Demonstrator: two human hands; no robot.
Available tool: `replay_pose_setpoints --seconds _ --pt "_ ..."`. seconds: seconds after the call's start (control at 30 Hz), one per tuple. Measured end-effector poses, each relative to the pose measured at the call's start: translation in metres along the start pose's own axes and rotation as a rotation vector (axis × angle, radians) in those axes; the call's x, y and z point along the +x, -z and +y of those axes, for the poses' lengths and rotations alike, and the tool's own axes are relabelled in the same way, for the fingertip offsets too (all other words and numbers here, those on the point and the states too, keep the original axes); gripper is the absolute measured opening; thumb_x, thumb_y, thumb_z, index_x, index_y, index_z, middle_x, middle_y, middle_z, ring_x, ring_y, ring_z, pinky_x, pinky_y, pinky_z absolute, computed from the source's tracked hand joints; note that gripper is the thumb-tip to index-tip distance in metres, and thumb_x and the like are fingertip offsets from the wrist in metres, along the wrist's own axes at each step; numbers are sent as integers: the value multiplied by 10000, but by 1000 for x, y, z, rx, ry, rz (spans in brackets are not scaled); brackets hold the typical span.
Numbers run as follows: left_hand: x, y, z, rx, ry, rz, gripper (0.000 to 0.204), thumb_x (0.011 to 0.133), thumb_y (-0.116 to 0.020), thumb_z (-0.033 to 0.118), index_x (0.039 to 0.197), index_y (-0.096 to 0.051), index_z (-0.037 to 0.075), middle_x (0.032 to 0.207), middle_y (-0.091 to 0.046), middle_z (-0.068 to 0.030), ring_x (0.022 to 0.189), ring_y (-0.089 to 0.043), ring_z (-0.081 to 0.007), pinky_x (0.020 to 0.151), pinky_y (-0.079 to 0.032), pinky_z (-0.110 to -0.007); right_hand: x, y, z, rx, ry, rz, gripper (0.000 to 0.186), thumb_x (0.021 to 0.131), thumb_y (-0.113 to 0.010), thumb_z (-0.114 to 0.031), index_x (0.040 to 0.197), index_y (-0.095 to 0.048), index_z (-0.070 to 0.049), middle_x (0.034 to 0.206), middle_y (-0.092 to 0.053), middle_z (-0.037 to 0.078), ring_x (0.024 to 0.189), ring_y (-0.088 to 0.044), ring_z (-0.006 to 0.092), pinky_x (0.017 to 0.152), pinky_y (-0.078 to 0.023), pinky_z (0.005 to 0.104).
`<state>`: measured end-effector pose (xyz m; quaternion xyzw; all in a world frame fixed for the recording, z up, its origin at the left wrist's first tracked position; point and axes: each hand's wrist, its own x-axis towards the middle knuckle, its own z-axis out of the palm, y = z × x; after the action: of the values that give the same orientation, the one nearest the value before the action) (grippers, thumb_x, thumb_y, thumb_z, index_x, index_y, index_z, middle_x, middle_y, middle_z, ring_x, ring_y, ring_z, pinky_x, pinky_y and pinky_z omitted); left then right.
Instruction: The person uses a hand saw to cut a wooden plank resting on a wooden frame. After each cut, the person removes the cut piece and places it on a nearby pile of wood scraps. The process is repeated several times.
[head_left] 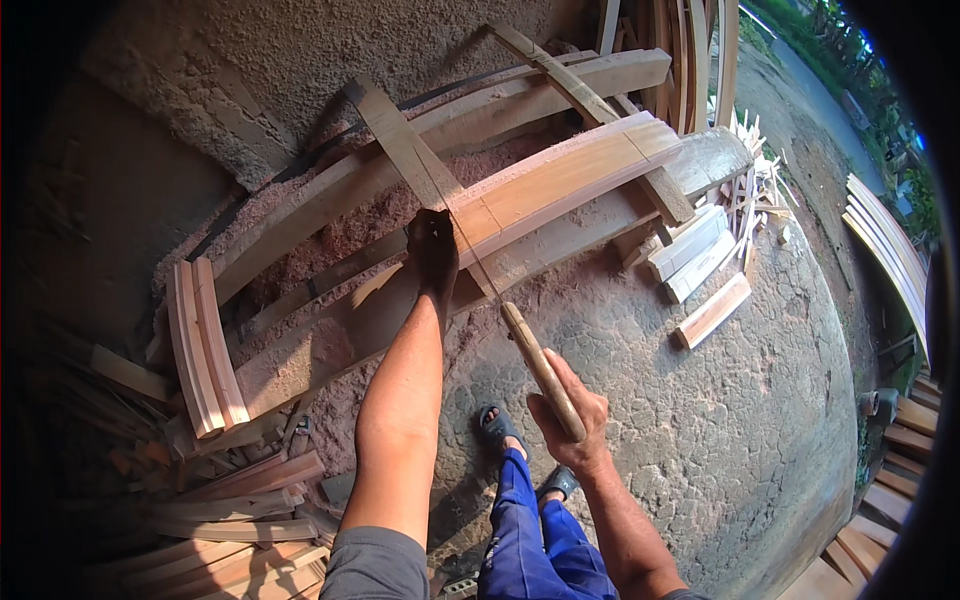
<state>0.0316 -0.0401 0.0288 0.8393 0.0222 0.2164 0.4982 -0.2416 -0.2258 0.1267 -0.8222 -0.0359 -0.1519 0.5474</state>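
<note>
- Head view: the plank lies lengthwise over the beam frame, nearer its right end than its left, resting on crosspieces.
- The right hand has its grip clenched round the wooden handle of a saw; the thin blade slants across the plank's left end toward the frame's far edge.
- The left hand is against that end, just beside the blade; its fingers are in shadow, so I cannot tell whether its grip grasps the wood or only presses it.
- Best, I judge, to move the left fingers a little farther from the blade, pressing the plank firmly onto its crosspiece.
- Long, light strokes in line with the right forearm should hold the cut true; check the blade against the pencil line.
- Unevenly pressed, the plank could rock and pinch the blade.
</note>
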Motion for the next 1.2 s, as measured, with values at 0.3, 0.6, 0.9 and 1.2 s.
replay_pose_setpoints --seconds 0.3,0.6,0.9,1.2 --pt "0 2 -24 -77 -71 60 459 935 -619 494 905 -576 39 885 -584 -91 864 -543 -203 786 -440 -352 -132 77 -4 -201 34 -71 550 787 -703 -41 1314 -583 61 1006 -743 211 799 -759 273 714 -589 325" --pt "-6 -8 3 -18 11 36 299 992 -580 332 987 -608 34 963 -629 -138 958 -615 -277 843 -474 -407 -2 4 1 -1 -133 -69 590 832 -763 -84 1372 -552 30 1163 -701 245 911 -757 299 752 -584 318" --pt "-5 -6 3 -106 24 29 322 1001 -583 336 967 -586 16 979 -598 -141 966 -581 -280 871 -451 -397 -20 4 5 -16 -42 -22 569 833 -758 -87 1369 -580 -18 1080 -730 204 848 -743 238 758 -556 311" --pt "5 13 -18 21 -121 4 258 1015 -540 256 951 -570 8 975 -605 -145 966 -581 -315 868 -449 -421 -131 50 -3 -163 0 -50 550 804 -727 -105 1312 -589 56 1027 -743 216 809 -763 289 717 -594 339"
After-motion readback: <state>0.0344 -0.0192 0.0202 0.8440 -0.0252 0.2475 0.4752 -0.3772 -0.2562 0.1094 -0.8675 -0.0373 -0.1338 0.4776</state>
